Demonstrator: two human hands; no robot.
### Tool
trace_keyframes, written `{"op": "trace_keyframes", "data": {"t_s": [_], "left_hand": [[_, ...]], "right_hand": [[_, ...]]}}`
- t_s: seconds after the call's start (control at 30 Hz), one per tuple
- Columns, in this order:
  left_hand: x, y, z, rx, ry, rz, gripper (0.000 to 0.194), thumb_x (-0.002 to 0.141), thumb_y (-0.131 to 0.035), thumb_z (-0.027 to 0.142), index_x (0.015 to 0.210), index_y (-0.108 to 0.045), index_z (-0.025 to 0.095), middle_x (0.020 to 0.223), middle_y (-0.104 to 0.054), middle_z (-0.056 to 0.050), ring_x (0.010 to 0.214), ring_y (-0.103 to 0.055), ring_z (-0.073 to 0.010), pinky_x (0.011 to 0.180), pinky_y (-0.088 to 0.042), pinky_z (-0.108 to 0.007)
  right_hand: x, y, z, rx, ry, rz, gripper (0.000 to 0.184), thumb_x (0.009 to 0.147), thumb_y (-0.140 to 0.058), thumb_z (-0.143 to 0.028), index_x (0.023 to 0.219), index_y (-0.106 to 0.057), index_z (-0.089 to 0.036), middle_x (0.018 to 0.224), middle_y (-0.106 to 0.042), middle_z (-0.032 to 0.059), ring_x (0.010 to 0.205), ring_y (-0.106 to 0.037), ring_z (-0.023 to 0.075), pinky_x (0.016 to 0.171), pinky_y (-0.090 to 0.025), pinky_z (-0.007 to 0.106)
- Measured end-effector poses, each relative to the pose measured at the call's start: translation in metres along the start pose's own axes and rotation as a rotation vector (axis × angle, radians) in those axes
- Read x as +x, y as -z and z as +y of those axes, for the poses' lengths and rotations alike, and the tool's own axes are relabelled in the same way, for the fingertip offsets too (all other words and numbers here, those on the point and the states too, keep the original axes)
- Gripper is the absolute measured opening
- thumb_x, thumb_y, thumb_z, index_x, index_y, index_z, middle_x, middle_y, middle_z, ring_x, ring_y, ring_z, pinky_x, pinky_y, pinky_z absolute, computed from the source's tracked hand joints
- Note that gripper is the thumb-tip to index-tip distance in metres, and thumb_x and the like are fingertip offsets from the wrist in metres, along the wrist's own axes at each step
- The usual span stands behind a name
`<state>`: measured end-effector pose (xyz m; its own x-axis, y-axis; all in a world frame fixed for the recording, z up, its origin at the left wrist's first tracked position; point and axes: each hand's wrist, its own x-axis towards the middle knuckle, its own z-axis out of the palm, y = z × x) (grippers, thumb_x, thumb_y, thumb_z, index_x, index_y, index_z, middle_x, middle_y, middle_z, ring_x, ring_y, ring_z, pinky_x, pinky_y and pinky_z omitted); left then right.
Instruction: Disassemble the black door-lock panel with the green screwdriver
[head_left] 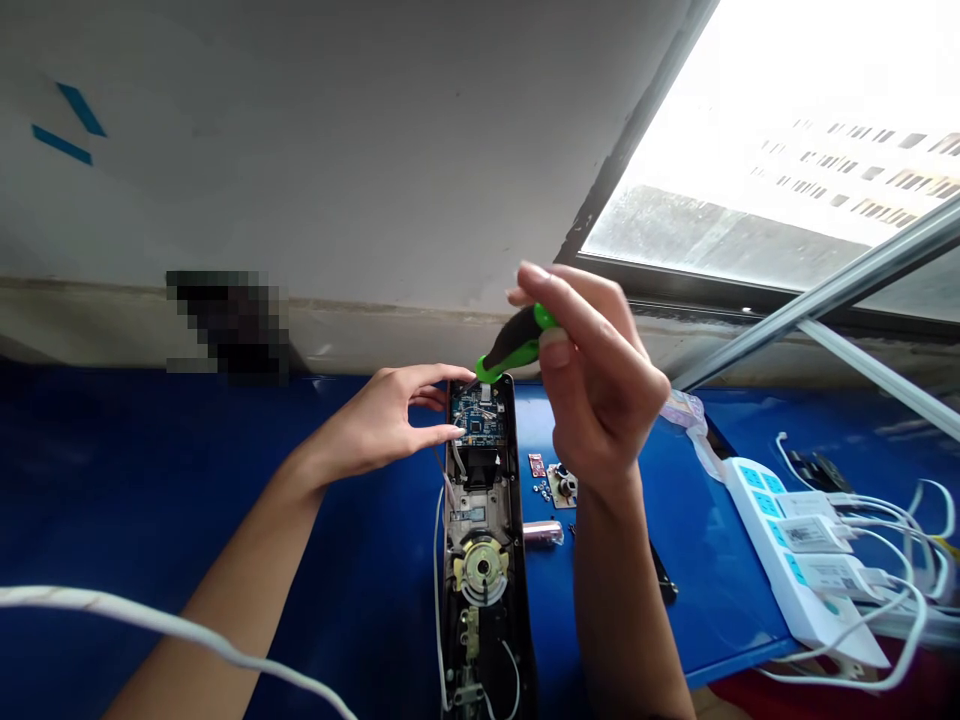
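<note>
My right hand (600, 370) is closed around the end of a green and black screwdriver (514, 345), raised above the device. The screwdriver slants down to the left, its shaft reaching the upper end of a blue circuit board (480, 425). That board sits at the far end of a long, narrow black device housing (516, 560), which lies opened up. With thumb and fingers, my left hand (390, 410) grips the housing's left edge beside the board. Closer to me inside the housing is a round metal part (484, 570), probably a speaker, with wires around it.
Several small screws (541, 490), a small red board (536, 465) and another small module (562, 487) lie right of the housing. A pink cylinder (541, 533) touches its side. A white power strip (780, 560) with plugged-in chargers stands at right. A white cable (187, 630) crosses the lower left.
</note>
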<state>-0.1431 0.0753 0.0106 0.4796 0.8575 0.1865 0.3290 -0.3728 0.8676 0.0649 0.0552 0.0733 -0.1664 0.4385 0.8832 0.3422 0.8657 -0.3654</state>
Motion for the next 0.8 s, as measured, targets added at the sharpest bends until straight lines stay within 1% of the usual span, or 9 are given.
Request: {"op": "trace_keyframes", "data": {"t_s": [0.03,0.1,0.2,0.3,0.43,0.53,0.63,0.73,0.8], "left_hand": [[0.000,0.000,0.000,-0.004,0.003,0.000,0.060,0.083,-0.085,0.031,0.140,-0.065,0.029,0.126,-0.076,-0.003,0.108,-0.075,-0.0229,0.104,-0.061,-0.041],[0.000,0.000,-0.001,-0.003,0.008,0.003,0.061,0.083,-0.085,0.031,0.140,-0.065,0.029,0.126,-0.077,-0.003,0.109,-0.075,-0.0232,0.104,-0.061,-0.041],[0.000,0.000,-0.001,0.009,0.008,0.003,0.059,0.082,-0.085,0.031,0.138,-0.067,0.030,0.125,-0.077,-0.002,0.109,-0.075,-0.0231,0.104,-0.062,-0.040],[0.001,-0.001,0.000,0.007,0.010,0.008,0.058,0.082,-0.085,0.030,0.137,-0.067,0.029,0.123,-0.077,-0.002,0.109,-0.075,-0.0233,0.103,-0.062,-0.040],[0.001,-0.003,-0.001,-0.010,0.022,0.015,0.061,0.081,-0.085,0.029,0.139,-0.066,0.026,0.125,-0.076,-0.004,0.109,-0.075,-0.0235,0.104,-0.061,-0.041],[0.001,-0.002,-0.003,0.009,0.024,0.010,0.062,0.082,-0.085,0.031,0.140,-0.065,0.026,0.128,-0.075,-0.005,0.109,-0.075,-0.0236,0.104,-0.061,-0.042],[0.001,-0.002,0.001,0.102,-0.031,0.026,0.056,0.086,-0.082,0.036,0.139,-0.065,0.028,0.137,-0.071,-0.006,0.118,-0.072,-0.0252,0.106,-0.060,-0.043],[0.000,-0.004,0.013,0.307,-0.119,0.115,0.046,0.089,-0.079,0.039,0.134,-0.070,0.028,0.150,-0.061,-0.007,0.134,-0.062,-0.0295,0.115,-0.053,-0.048],[0.000,-0.010,0.023,0.409,-0.191,0.165,0.039,0.092,-0.077,0.035,0.130,-0.072,0.026,0.150,-0.061,-0.008,0.136,-0.060,-0.0295,0.119,-0.048,-0.050]], "right_hand": [[0.000,0.000,-0.001,0.036,0.001,-0.044,0.040,0.107,-0.046,-0.021,0.141,-0.063,-0.034,0.132,-0.066,0.0071,0.110,-0.071,0.0213,0.082,-0.067,0.040],[0.000,0.000,-0.001,0.100,-0.001,-0.064,0.041,0.105,-0.051,-0.017,0.142,-0.062,-0.033,0.132,-0.069,0.0063,0.114,-0.071,0.0224,0.090,-0.067,0.043],[0.000,-0.001,0.000,0.115,-0.016,0.040,0.037,0.094,-0.073,-0.017,0.127,-0.072,-0.035,0.112,-0.070,0.0019,0.096,-0.073,0.0184,0.083,-0.067,0.039],[-0.001,-0.003,0.000,0.083,-0.053,0.066,0.032,0.091,-0.079,-0.023,0.121,-0.074,-0.035,0.105,-0.065,0.0013,0.088,-0.070,0.0164,0.078,-0.067,0.038],[-0.001,-0.004,-0.003,0.132,-0.084,-0.047,0.041,0.097,-0.069,-0.017,0.134,-0.067,-0.035,0.126,-0.068,0.0030,0.111,-0.071,0.0212,0.095,-0.067,0.043],[-0.001,-0.002,-0.005,0.131,-0.106,-0.099,0.049,0.099,-0.062,-0.012,0.141,-0.059,-0.037,0.131,-0.070,0.0007,0.119,-0.071,0.0216,0.098,-0.067,0.043],[0.000,0.007,-0.004,0.072,-0.063,-0.022,0.046,0.096,-0.066,-0.016,0.138,-0.060,-0.035,0.129,-0.071,0.0011,0.116,-0.073,0.0234,0.091,-0.069,0.044],[0.000,0.025,-0.006,0.026,-0.017,0.051,0.052,0.089,-0.077,-0.022,0.135,-0.062,-0.040,0.131,-0.071,0.0004,0.105,-0.077,0.0248,0.083,-0.071,0.044],[0.000,0.040,-0.012,-0.055,-0.095,0.054,0.052,0.087,-0.079,-0.026,0.133,-0.063,-0.044,0.128,-0.072,-0.0004,0.100,-0.077,0.0265,0.082,-0.071,0.047]]}}
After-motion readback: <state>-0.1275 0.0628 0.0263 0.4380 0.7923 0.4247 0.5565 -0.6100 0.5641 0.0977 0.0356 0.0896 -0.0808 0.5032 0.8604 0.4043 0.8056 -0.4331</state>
